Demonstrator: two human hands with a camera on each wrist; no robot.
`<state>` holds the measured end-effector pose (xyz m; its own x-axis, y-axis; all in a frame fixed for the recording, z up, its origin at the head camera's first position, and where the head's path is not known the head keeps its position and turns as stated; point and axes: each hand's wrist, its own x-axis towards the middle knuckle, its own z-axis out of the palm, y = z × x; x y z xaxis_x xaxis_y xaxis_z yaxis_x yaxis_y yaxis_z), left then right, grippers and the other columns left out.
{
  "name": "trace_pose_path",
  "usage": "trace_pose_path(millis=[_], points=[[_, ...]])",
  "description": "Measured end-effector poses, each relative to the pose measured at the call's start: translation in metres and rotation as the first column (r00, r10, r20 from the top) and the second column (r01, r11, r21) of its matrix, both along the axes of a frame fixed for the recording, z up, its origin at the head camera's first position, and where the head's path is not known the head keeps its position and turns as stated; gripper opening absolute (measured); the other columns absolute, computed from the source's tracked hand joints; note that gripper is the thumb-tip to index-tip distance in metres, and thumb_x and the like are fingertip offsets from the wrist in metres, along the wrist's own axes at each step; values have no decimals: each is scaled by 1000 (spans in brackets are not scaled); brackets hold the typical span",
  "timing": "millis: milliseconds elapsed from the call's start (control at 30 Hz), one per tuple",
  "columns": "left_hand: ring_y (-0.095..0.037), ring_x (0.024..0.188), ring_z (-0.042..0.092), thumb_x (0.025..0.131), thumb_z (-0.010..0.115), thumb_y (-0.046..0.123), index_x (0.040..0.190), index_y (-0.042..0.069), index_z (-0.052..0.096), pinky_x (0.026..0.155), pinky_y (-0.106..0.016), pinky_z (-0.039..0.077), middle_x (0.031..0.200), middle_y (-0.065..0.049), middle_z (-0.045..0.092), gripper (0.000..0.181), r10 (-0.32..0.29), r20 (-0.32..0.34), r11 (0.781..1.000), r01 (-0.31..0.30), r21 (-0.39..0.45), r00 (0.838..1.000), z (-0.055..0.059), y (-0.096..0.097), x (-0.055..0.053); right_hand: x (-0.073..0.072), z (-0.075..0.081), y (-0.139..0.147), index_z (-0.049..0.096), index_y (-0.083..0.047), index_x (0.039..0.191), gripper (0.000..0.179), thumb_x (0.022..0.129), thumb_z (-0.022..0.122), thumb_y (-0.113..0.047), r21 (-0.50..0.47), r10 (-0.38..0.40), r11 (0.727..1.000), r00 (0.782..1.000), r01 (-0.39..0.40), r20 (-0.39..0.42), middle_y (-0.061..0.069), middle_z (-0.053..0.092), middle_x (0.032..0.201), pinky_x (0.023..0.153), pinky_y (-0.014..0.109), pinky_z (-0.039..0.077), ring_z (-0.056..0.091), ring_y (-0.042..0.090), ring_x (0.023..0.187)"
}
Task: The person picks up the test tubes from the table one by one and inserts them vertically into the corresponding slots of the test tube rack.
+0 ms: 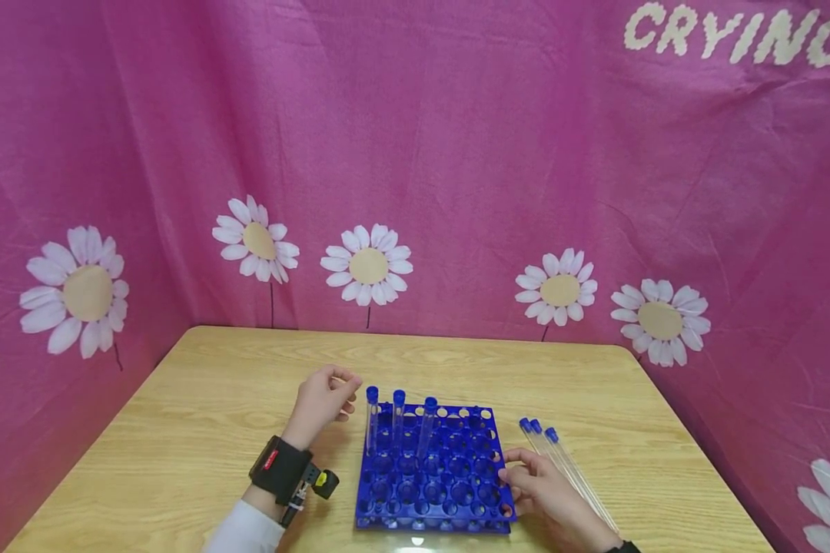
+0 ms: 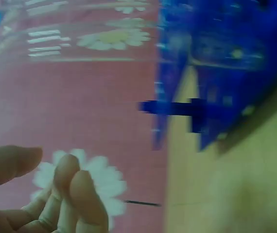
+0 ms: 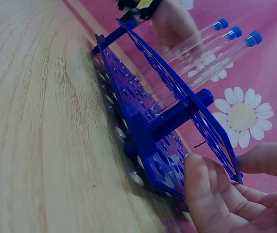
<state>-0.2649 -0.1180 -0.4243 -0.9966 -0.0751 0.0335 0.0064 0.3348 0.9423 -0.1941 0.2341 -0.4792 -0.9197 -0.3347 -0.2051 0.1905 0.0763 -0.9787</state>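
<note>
A blue two-tier test tube rack (image 1: pixel 449 488) stands on the table in front of me. Three clear test tubes with blue caps (image 1: pixel 399 398) are upright in its far left part. My left hand (image 1: pixel 323 403) hovers just left of those tubes, its fingers loosely bent. In the left wrist view a gap shows between thumb and fingers (image 2: pixel 87 199), with nothing held. At the rack's right edge, my right hand (image 1: pixel 546 491) pinches the upper plate, thumb on one side and fingers on the other, as the right wrist view (image 3: pixel 250 194) shows.
Three more capped tubes (image 1: pixel 552 436) lie side by side on the wooden table (image 1: pixel 249 384), right of the rack and partly behind my right hand. A pink curtain (image 1: pixel 415 153) with printed daisies surrounds the table's back and sides.
</note>
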Motion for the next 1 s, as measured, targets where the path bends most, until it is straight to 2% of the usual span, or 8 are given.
trace_pose_path(millis=[67, 167, 300, 600, 833, 1000], points=[[-15, 58, 64, 92, 65, 20, 100, 2, 63, 55, -34, 59, 81, -17, 68, 19, -35, 49, 999, 36, -18, 998, -10, 1, -4, 0, -1, 0, 44, 10, 122, 36, 94, 55, -11, 7, -5, 1000, 1000, 5, -2, 1, 56, 90, 66, 33, 59, 54, 6, 64], [-15, 58, 63, 93, 61, 16, 100, -1, 63, 53, -32, 57, 81, -14, 67, 18, -101, 130, 995, 103, -5, 986, -22, 3, -6, 0, -1, 0, 44, 10, 122, 37, 95, 54, -12, 12, -11, 1000, 1000, 11, 0, 1, 55, 91, 66, 33, 59, 53, 6, 65], [-14, 57, 61, 93, 57, 13, 102, -4, 64, 51, -27, 55, 78, -10, 64, 20, -173, 194, 985, 165, 55, 966, -33, 4, -8, 1, -1, 0, 42, 11, 123, 37, 95, 54, -12, 5, -4, 1000, 1000, 4, -5, 0, 54, 90, 66, 32, 59, 54, 6, 64], [-11, 59, 60, 94, 62, 16, 104, -4, 66, 55, -27, 57, 76, -5, 63, 23, -219, 202, 973, 198, 117, 955, -49, 4, -14, 0, 0, 0, 41, 12, 124, 38, 96, 54, -11, -5, 1, 1000, 1000, -1, -1, 0, 55, 89, 64, 31, 59, 57, 8, 63], [-12, 59, 59, 93, 62, 16, 103, -5, 64, 55, -27, 56, 73, -3, 60, 23, -240, 200, 965, 211, 158, 950, -51, 3, -14, 1, 2, 2, 44, 7, 122, 35, 95, 54, -12, -1, -1, 1000, 1000, 1, 15, -1, 56, 88, 65, 30, 57, 53, 6, 65], [-12, 58, 58, 93, 62, 14, 102, -4, 63, 54, -26, 55, 71, -3, 60, 20, -239, 208, 964, 207, 165, 948, -49, 5, -13, -2, 10, 14, 38, 12, 128, 42, 98, 52, -14, 23, 67, 997, 998, -67, -7, -1, 62, 82, 65, 29, 59, 62, 9, 67]])
